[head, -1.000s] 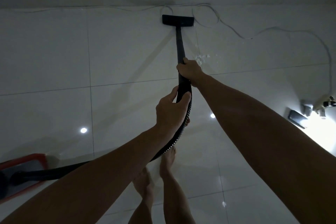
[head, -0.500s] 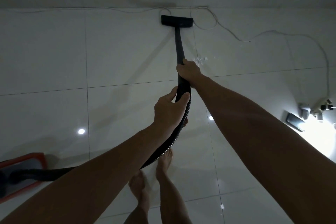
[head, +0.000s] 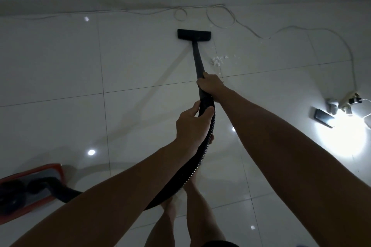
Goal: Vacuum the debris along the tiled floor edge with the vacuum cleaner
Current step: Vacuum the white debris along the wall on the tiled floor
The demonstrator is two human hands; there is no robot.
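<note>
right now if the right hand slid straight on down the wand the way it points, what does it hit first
Probably the black floor nozzle. The right hand grips the wand, which runs bare to the nozzle. The white debris lies just right of that line.

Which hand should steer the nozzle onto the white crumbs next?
Probably the right hand: it grips the wand nearest the nozzle, and the crumbs lie on its side. The left hand grips further back, at the hose.
</note>
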